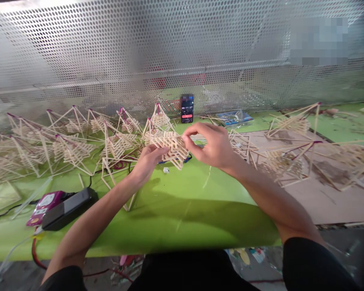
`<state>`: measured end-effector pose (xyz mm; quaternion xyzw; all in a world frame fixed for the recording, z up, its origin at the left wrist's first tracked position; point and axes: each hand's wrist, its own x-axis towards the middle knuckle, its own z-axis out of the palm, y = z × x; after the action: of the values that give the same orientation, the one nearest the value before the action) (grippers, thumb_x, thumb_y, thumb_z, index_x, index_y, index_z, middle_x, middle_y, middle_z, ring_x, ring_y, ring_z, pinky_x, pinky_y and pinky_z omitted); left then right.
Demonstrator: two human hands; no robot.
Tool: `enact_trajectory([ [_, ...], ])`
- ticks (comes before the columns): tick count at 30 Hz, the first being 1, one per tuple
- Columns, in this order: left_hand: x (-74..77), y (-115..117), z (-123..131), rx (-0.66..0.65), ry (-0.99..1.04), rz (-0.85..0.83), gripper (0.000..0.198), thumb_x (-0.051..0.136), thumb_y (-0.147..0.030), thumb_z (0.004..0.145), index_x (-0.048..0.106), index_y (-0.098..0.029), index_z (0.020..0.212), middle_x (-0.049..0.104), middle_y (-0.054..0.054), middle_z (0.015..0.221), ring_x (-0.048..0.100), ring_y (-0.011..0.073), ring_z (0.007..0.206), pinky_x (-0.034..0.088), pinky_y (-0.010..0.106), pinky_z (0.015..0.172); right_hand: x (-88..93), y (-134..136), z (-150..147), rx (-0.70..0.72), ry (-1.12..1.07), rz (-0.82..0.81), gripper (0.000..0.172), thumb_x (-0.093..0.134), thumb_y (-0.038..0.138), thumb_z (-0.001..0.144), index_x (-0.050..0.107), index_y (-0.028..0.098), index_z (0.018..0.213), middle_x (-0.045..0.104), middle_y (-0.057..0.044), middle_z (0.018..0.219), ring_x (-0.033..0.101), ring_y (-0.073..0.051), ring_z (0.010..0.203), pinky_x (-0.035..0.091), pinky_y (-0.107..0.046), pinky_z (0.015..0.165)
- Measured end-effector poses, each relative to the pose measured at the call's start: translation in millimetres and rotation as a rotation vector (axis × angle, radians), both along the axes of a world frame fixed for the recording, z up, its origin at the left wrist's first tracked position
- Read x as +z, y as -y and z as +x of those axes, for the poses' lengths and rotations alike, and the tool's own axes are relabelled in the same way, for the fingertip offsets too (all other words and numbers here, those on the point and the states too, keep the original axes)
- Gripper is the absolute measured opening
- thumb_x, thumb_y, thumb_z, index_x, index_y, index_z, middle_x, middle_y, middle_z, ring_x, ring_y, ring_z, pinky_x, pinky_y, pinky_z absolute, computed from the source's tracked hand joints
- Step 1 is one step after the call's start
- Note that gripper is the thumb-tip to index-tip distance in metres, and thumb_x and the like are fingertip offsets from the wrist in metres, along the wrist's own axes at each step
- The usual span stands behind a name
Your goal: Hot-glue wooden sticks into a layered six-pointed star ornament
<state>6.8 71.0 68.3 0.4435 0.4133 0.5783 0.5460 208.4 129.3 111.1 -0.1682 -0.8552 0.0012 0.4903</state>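
Above the green table I hold a small structure of stacked pale wooden sticks. My left hand is closed on its left side, the thumb lying along the sticks. At its right end my right hand pinches with thumb and forefinger; whether a separate small piece sits between those fingertips is too small to tell. A tiny white piece lies on the table just below the structure. Behind my left hand stand similar stick frames with purple-tied tips.
A phone showing a timer leans against the perforated metal screen. At the left lie a black power adapter and a magenta box with cables. More stick frames stand on a brown board at the right.
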Motion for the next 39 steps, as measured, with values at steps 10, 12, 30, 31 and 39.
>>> enact_trajectory([
  [10, 2.4, 4, 0, 0.036, -0.017, -0.041, 0.030, 0.085, -0.034, 0.067, 0.069, -0.015, 0.082, 0.074, 0.005, 0.085, 0.070, 0.0181, 0.084, 0.052, 0.032, 0.087, 6.9, 1, 6, -0.058, -0.199, 0.025, 0.003, 0.062, 0.021, 0.088, 0.062, 0.024, 0.087, 0.071, 0.003, 0.075, 0.067, -0.013, 0.066, 0.054, -0.027, 0.065],
  [12, 2.0, 3, 1, 0.047, -0.016, -0.044, 0.030, 0.086, -0.035, 0.064, 0.068, -0.015, 0.077, 0.073, 0.004, 0.081, 0.069, 0.0171, 0.079, 0.051, 0.030, 0.081, 9.3, 0, 9, -0.086, -0.230, 0.018, 0.003, 0.063, 0.022, 0.089, 0.061, 0.024, 0.087, 0.071, 0.002, 0.075, 0.067, -0.014, 0.066, 0.055, -0.029, 0.064],
  [30, -6.1, -2, -1, 0.045, 0.007, -0.009, 0.026, 0.085, -0.035, 0.066, 0.071, -0.016, 0.076, 0.071, 0.003, 0.077, 0.067, 0.0153, 0.073, 0.050, 0.026, 0.067, 23.8, -19, 34, -0.174, -0.143, -0.167, 0.007, 0.063, 0.023, 0.085, 0.059, 0.025, 0.080, 0.069, 0.000, 0.074, 0.069, -0.018, 0.069, 0.057, -0.035, 0.069],
  [31, -6.2, -2, 0, 0.043, 0.009, -0.010, 0.026, 0.085, -0.035, 0.066, 0.071, -0.015, 0.078, 0.071, 0.003, 0.077, 0.067, 0.0153, 0.073, 0.050, 0.026, 0.066, 26.3, -18, 35, -0.177, -0.091, -0.176, 0.007, 0.063, 0.022, 0.084, 0.059, 0.025, 0.079, 0.069, 0.000, 0.073, 0.069, -0.018, 0.068, 0.057, -0.034, 0.068],
  [39, -3.5, 1, 1, 0.046, 0.014, -0.013, 0.025, 0.085, -0.033, 0.067, 0.072, -0.015, 0.078, 0.070, 0.002, 0.073, 0.063, 0.0126, 0.066, 0.047, 0.024, 0.059, 29.8, -12, 35, -0.160, 0.106, -0.210, 0.027, 0.060, 0.014, 0.078, 0.067, 0.020, 0.104, 0.076, -0.005, 0.094, 0.073, -0.022, 0.087, 0.056, -0.037, 0.083],
])
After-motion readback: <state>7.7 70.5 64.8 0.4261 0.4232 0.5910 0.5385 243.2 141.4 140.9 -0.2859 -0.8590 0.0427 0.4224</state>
